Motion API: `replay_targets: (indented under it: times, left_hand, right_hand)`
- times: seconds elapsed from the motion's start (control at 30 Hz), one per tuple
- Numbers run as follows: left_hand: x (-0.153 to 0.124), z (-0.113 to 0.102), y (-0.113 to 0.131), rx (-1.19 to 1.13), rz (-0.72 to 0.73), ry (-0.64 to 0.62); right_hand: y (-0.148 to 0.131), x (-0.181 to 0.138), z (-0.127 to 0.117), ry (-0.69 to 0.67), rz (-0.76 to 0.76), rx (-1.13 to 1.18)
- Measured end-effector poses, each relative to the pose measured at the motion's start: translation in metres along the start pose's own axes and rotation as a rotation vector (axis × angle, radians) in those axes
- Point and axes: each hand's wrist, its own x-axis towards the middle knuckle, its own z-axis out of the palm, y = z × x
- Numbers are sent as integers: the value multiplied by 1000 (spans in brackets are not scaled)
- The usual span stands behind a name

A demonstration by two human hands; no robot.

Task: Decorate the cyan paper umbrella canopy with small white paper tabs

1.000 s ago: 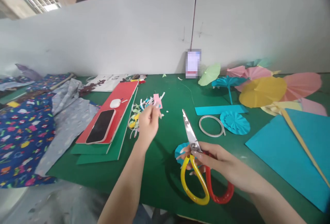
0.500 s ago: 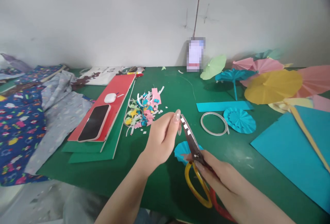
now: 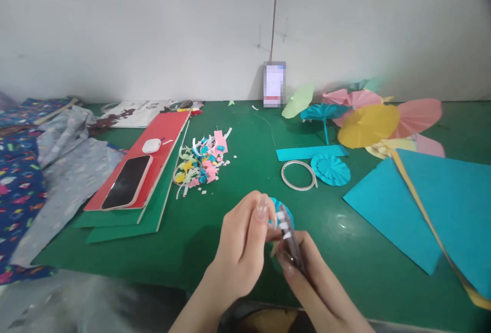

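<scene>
My right hand (image 3: 312,276) is wrapped round a pair of scissors (image 3: 291,246); several small white pieces cling to the blade, which points up and away from me. The scissors' handles are mostly hidden by the hand. My left hand (image 3: 243,243) is closed close beside the blade, thumb pressed against the fingers. Whatever is in that pinch is too small and blurred to name. Partly hidden behind both hands lies a blue pleated paper disc (image 3: 283,209). Farther off on the green table are a coil of white strip (image 3: 283,178) and a second blue pleated disc (image 3: 330,170).
Paper scraps (image 3: 199,164) lie in a heap left of centre. A dark-screened phone (image 3: 128,182) and a white case (image 3: 151,146) rest on a red board (image 3: 164,128). Paper umbrellas (image 3: 368,126) stand back right, with blue sheets (image 3: 399,210) in front. A blurred-out phone (image 3: 273,85) leans on the wall.
Both hands have come lower and nearer together. The scissors have moved down beside my left fingers, and their coloured handles no longer show. The whole view has shifted a little to the right.
</scene>
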Motion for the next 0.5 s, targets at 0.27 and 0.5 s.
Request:
replay_targets:
  times: [0.27, 0.5]
  left_hand:
    - [-13, -10, 14, 175, 162, 92]
    - [-10, -15, 36, 496, 345, -69]
  right_hand:
    - [-10, -13, 15, 109, 66, 83]
    - [-2, -20, 25, 106, -5, 56]
